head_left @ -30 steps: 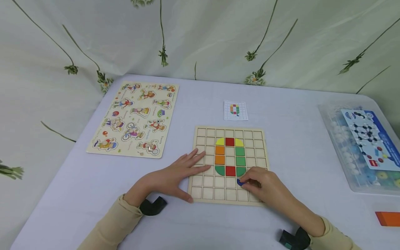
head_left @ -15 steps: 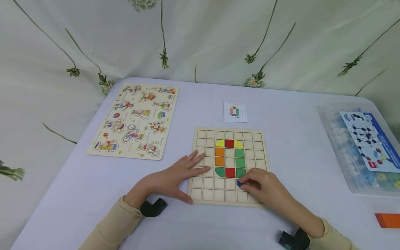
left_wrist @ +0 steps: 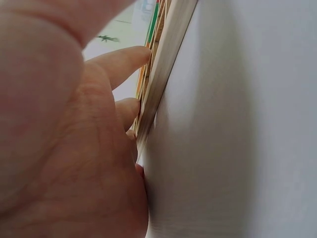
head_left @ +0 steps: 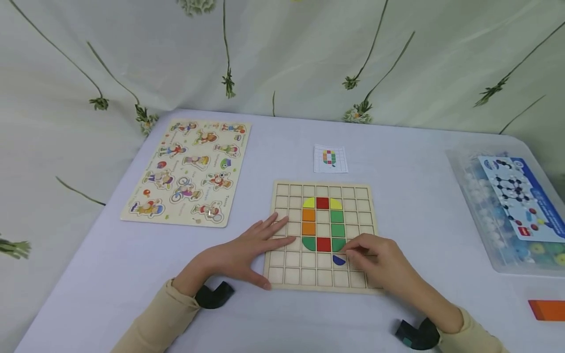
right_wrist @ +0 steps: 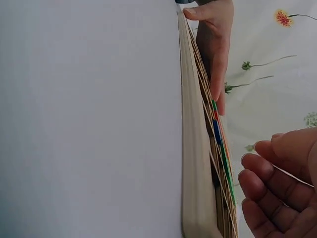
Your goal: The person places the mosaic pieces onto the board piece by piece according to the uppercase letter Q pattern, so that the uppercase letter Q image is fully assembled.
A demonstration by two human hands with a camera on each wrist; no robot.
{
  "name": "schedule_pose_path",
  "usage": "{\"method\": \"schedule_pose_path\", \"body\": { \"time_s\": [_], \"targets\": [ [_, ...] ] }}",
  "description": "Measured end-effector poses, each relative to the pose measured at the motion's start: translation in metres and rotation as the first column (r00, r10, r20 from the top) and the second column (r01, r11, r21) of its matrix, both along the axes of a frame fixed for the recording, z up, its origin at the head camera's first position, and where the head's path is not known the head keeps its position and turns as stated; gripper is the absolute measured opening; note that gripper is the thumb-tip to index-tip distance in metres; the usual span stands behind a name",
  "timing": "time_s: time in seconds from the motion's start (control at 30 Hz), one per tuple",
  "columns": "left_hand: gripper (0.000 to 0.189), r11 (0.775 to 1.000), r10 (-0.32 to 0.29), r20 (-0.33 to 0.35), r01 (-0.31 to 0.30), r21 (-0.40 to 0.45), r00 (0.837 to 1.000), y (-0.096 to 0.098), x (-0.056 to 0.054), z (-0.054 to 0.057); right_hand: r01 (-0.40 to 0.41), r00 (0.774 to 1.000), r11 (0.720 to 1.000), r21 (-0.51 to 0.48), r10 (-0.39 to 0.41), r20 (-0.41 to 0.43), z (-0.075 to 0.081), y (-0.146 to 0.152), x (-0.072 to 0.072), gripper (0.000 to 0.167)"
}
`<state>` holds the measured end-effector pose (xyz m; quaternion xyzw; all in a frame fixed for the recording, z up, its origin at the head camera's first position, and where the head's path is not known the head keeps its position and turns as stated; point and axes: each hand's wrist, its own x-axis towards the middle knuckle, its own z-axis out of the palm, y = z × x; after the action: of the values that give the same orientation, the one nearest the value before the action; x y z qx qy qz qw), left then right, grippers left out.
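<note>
A wooden grid board (head_left: 309, 276) lies on the table with red, orange, yellow and green pieces set in a ring in its cells. Below the ring's lower right corner rests a dark blue half-round piece (head_left: 339, 260), tilted in its cell. My right hand (head_left: 383, 260) hovers just right of it, fingers loosely bent and holding nothing; in the right wrist view its fingertips (right_wrist: 253, 183) are apart from the board. With fingers spread, my left hand (head_left: 243, 251) rests on the board's left edge, its thumb by the lower left corner.
A small pattern card (head_left: 330, 158) lies behind the board. A picture puzzle board (head_left: 187, 171) is at the back left. On the right stand a clear plastic box (head_left: 507, 220) with a printed sheet and an orange block (head_left: 547, 310).
My right hand has let go of the blue piece and drawn slightly right, so the piece now shows whole in its cell. The left hand has stayed in place.
</note>
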<state>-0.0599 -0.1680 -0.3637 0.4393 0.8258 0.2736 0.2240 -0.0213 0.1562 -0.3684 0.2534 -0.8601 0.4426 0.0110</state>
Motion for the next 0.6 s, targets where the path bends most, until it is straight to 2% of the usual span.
{"method": "schedule_pose_path", "body": {
  "time_s": [0.17, 0.43, 0.6],
  "targets": [
    [0.095, 1.000, 0.003, 0.011, -0.003, -0.003, 1.000, 0.000, 0.000, 0.001, 0.075, 0.996, 0.997, 0.032, -0.074, -0.050, 0.006, 0.008, -0.003, 0.015],
    [0.096, 1.000, 0.011, 0.007, -0.011, -0.013, 1.000, 0.000, 0.000, -0.001, 0.108, 0.987, 0.993, 0.043, -0.102, -0.124, 0.013, 0.019, -0.006, 0.017],
    [0.092, 0.999, 0.049, 0.038, -0.049, -0.003, 0.998, 0.000, -0.001, -0.001, 0.185, 0.972, 0.980, 0.071, -0.172, -0.160, 0.024, 0.031, -0.007, 0.017]
  ]
}}
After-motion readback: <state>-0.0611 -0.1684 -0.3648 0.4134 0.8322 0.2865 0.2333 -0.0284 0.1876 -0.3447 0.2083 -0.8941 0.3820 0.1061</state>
